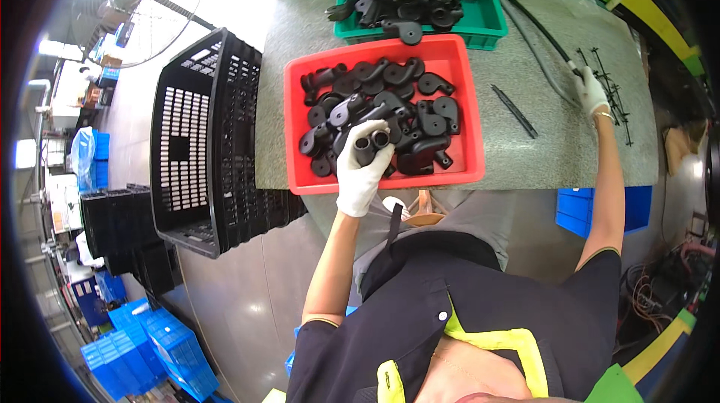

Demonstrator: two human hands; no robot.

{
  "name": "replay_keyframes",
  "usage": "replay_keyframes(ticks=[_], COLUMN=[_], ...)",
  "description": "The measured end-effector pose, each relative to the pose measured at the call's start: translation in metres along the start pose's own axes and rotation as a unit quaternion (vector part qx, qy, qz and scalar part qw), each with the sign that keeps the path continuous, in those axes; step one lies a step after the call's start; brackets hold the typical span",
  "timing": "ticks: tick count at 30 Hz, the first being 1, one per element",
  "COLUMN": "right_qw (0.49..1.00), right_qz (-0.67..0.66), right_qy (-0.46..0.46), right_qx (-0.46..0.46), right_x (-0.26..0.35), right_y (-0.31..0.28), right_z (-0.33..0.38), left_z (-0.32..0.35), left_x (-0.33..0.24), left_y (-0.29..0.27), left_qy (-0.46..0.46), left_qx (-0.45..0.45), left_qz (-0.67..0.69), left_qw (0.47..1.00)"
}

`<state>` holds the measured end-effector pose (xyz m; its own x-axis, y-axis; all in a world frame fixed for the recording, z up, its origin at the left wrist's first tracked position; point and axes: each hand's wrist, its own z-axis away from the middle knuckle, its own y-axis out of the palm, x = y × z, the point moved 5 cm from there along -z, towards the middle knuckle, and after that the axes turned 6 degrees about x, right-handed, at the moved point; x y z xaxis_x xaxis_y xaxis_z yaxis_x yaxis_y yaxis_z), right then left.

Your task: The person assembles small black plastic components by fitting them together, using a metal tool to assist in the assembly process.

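My left hand (361, 170), in a white glove, is closed around black plastic fittings, whose two round open tube ends (372, 142) face me. It is over the near part of a red tray (474, 114) heaped with similar black fittings (349, 109). Far to the right, my gloved right hand (592, 92) has its fingers closed at the near end of a slim black rod-shaped tool (541, 29). Thin black spiky strips (616, 99) lie beside that hand, partly behind it.
A green tray (496, 24) of black parts stands behind the red one. On the grey table (525, 159) lie a black pen-like tool (514, 111) and a grey hose (536, 54). A black slatted crate (217, 140) stands left; a blue bin (576, 212) sits below the table's right side.
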<state>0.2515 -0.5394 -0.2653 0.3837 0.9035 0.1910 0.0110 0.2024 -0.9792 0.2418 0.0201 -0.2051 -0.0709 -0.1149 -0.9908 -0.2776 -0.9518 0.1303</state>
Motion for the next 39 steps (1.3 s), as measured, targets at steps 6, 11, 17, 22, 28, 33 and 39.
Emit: replay_keyframes(ticks=[6,11,17,22,28,33,39], right_qw=[0.985,0.975,0.954,0.953,0.952,0.947,0.930], right_qz=[-0.104,-0.184,-0.270,-0.244,-0.210,-0.205,-0.226], right_qy=[-0.070,-0.107,-0.079,-0.090,-0.142,-0.161,-0.168], right_qx=[-0.118,-0.062,0.104,0.153,0.174,0.188,0.235], right_x=[0.044,0.095,0.146,0.173,0.195,0.196,0.199], right_y=[-0.059,-0.083,-0.052,-0.049,-0.053,-0.049,-0.049], right_z=[0.073,0.150,0.191,0.208,0.209,0.204,0.206], left_z=[0.004,0.015,-0.006,-0.023,-0.028,-0.019,0.003], left_x=[-0.004,-0.012,-0.009,-0.003,-0.017,-0.016,-0.030], left_y=[-0.021,-0.025,-0.032,-0.030,-0.031,-0.047,-0.049], left_qy=[0.069,-0.017,-0.006,-0.028,0.072,0.038,-0.031], left_qx=[-0.018,-0.058,-0.054,-0.058,-0.090,-0.160,-0.041], left_qz=[-0.053,0.091,-0.091,-0.038,-0.192,-0.167,-0.027], left_qw=[0.996,0.994,0.994,0.997,0.975,0.972,0.998])
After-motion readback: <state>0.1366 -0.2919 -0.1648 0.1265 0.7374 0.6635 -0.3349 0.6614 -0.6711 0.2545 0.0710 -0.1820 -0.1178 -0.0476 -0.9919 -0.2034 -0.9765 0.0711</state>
